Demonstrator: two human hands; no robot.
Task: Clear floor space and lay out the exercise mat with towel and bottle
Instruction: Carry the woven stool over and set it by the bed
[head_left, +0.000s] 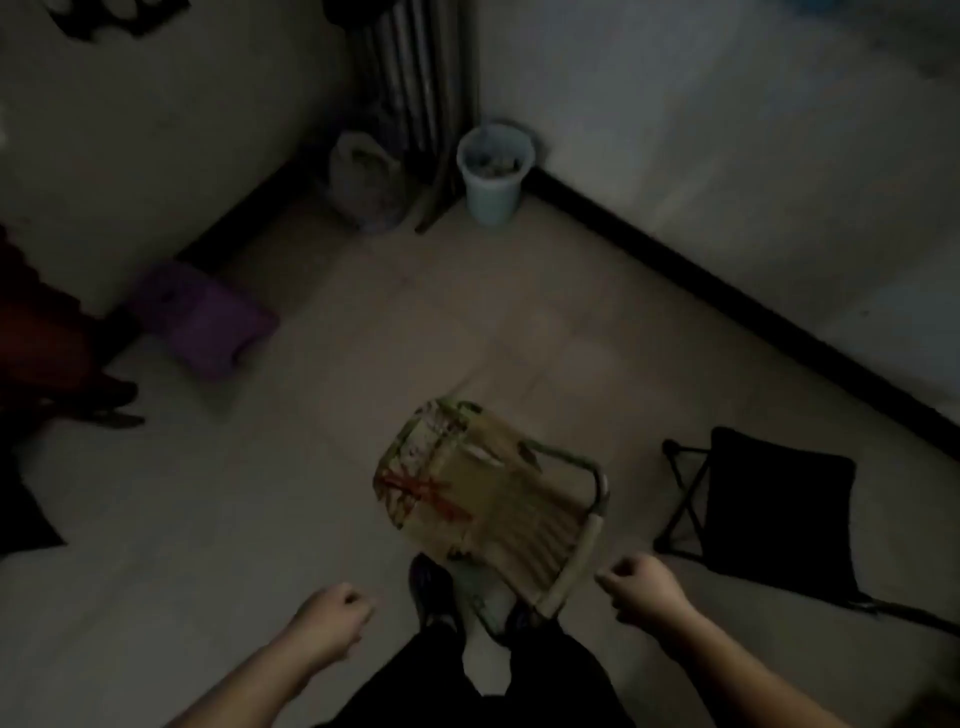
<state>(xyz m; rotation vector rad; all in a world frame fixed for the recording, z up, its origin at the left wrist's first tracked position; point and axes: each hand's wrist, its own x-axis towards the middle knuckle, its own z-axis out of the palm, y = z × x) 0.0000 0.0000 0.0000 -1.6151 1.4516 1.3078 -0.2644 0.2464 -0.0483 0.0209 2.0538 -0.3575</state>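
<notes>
A small woven chair (483, 493) with a metal frame stands on the floor right in front of my feet. My left hand (332, 621) hangs low to its left, fingers curled, holding nothing. My right hand (641, 590) hovers just right of the chair's back rail, fingers curled too, and it does not touch the rail. A purple bundle (208, 322), perhaps a rolled mat or bag, lies by the left wall. I see no towel or bottle in this dim view.
A black folding stool (769, 509) stands to the right near the wall. A pale blue bin (493, 171), a plastic bag (363, 182) and a radiator (415, 78) fill the far corner. Dark red fabric (36, 338) and shoes sit at the left edge.
</notes>
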